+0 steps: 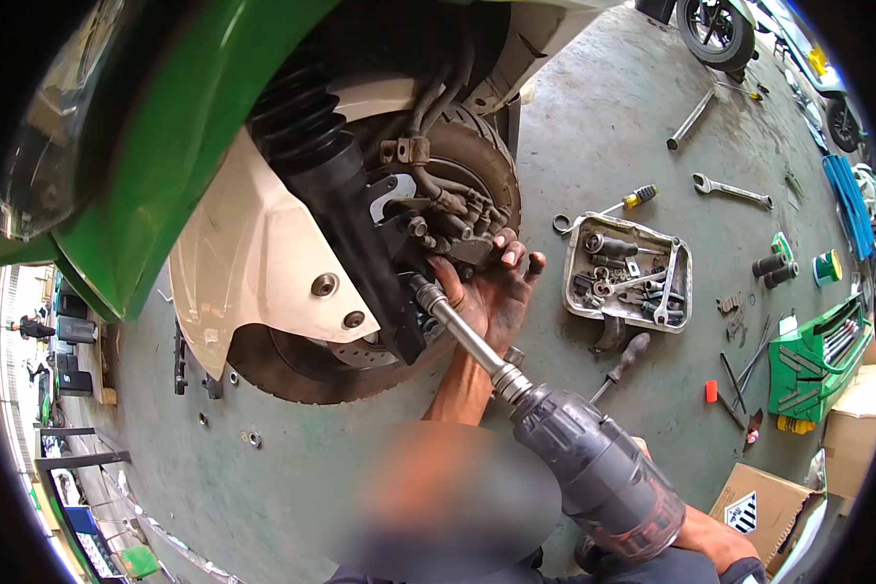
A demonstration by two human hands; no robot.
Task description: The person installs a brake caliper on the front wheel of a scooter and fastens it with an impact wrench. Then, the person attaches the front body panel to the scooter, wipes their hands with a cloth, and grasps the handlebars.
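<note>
In the head view my right hand (693, 533), largely hidden behind the tool, grips a black impact wrench (594, 467). Its long extension with socket (462, 333) reaches up-left to the lower end of the black fork leg (346, 224); the socket's tip is at the bracket there. My left hand (496, 300), palm up and dirty, supports a brake caliper (472, 251) from below, thumb on the near side and fingers curled at its edge. Hoses (426, 180) run up from the caliper. Behind it are the front wheel's tire (501, 161) and a cream fender (253, 258).
Right of the wheel lies a metal tray (572, 277) of sockets and wrenches. Around it are screwdrivers (625, 358), a wrench (730, 190) and a green tool box (798, 375). A cardboard box (759, 496) stands lower right. Nuts (254, 440) lie on the left floor.
</note>
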